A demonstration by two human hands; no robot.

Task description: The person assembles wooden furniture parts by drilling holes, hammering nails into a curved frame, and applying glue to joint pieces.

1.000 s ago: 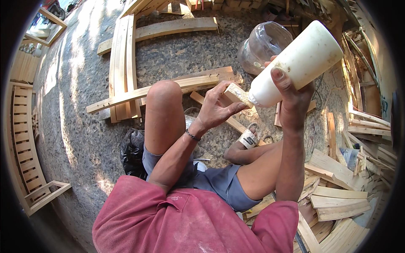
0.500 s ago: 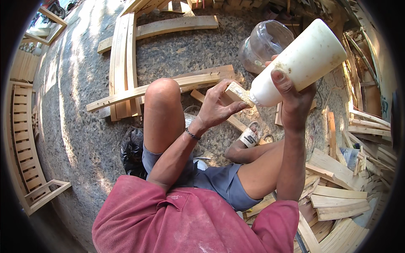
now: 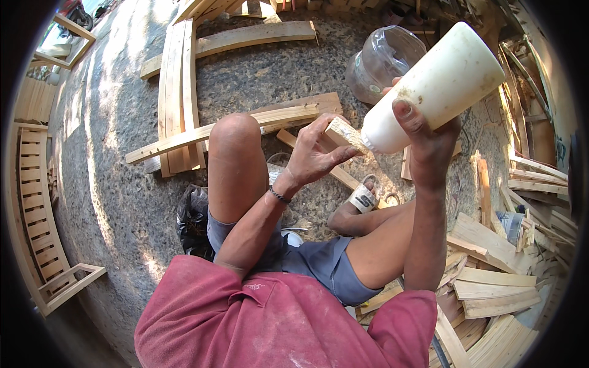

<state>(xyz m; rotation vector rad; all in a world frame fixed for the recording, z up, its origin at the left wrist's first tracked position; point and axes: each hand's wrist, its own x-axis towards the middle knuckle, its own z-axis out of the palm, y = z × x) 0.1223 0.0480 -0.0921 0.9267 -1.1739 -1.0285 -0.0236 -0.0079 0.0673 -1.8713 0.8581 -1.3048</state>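
A large white plastic bottle [image 3: 448,83] lies tilted in my right hand [image 3: 423,132], its neck pointing down to the left. My thumb presses on its near side; most of the other fingers are hidden behind it. My left hand [image 3: 313,153] grips a short wooden piece [image 3: 345,135] between thumb and fingers, with its rough end toward the bottle. The bottle's mouth is right beside that end; whether the two touch I cannot tell.
A clear plastic jar [image 3: 383,61] stands beyond the bottle. Long wooden strips [image 3: 236,132] lie crossed at the far left of my knee. Offcuts [image 3: 494,288] are heaped at the right. A slatted wooden frame [image 3: 40,208] is at the left, a black bag [image 3: 193,214] by my leg.
The bottle has shifted very slightly up and to the left, its mouth still close to the wooden piece. Both hands keep their hold.
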